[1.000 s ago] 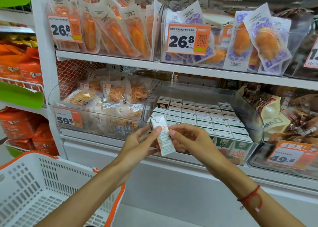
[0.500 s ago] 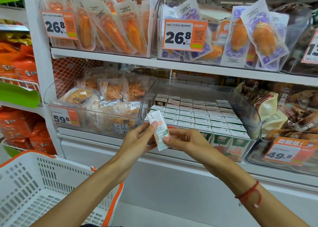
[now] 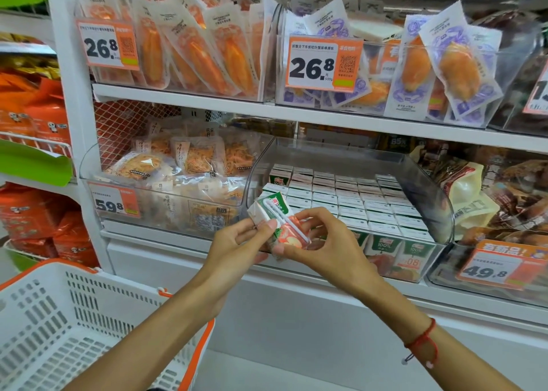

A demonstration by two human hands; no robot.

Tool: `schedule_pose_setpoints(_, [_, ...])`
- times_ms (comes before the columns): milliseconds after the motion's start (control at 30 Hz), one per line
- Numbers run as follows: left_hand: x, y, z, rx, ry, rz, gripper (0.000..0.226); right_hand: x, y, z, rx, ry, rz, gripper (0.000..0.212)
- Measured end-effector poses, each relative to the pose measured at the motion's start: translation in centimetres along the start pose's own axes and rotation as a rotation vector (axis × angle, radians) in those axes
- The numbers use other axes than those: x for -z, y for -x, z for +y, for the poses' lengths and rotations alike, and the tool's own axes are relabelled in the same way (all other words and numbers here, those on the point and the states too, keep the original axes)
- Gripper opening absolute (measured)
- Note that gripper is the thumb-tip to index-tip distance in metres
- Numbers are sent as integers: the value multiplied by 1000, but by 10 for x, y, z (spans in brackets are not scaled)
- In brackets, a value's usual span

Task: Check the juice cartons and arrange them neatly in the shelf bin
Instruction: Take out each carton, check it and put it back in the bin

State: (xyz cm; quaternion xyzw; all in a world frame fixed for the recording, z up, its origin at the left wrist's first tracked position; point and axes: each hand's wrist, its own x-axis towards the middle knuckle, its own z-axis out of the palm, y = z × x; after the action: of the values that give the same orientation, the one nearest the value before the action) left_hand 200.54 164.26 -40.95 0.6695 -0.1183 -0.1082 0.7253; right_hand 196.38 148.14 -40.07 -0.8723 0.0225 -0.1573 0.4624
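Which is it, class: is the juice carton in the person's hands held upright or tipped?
Tipped. The juice carton leans, top up-left, straw side showing, held by left hand and right hand.

Price tags [image 3: 323, 63] read 26.8, 59.8, 49.8; cartons [image 3: 382, 245] say 100%.

White-and-orange shopping basket [image 3: 68, 325] at lower left. Orange snack packs [image 3: 189, 49] and purple-printed packs [image 3: 450, 64] fill the upper shelf bins. Shredded-snack bags [image 3: 178, 165] sit in the left clear bin. Price tags [image 3: 323, 64] read 26.8.
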Motion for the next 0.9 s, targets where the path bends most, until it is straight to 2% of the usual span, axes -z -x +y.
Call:
schedule_pose_setpoints(100, [2,0,2,4,-2,-31,31,9,-5,2,-118,-258,-102,23])
schedule_pose_setpoints(167, [2,0,3,8,12,-49,33,12,-5,3,-147,-329,-191,14])
schedule_pose_setpoints(267, [0,-1,2,27,30,-80,34,11,-5,3,-148,-373,-244,20])
schedule_pose_setpoints(367, [1,-3,-3,44,53,-90,33,11,-4,1,-166,-397,-124,16])
schedule_pose_setpoints(467, [2,-5,-6,88,41,-67,29,7,-2,1,-166,-309,43,33])
schedule_pose_setpoints(567, [-2,-8,-3,164,118,-37,22,2,1,0,-73,-110,115,43])
schedule_pose_setpoints(633, [-4,-8,-1,163,112,-44,21,0,3,0,19,5,112,46])
schedule_pose_setpoints(733, [-4,-3,-4,55,-16,-58,40,-2,4,-1,145,105,75,50])
schedule_pose_setpoints(800, [-2,-1,-3,-22,-65,-11,47,2,3,1,134,49,-14,50])
schedule_pose_setpoints(900, [2,-2,-1,-134,-131,-17,37,14,1,2,58,-178,-177,38])
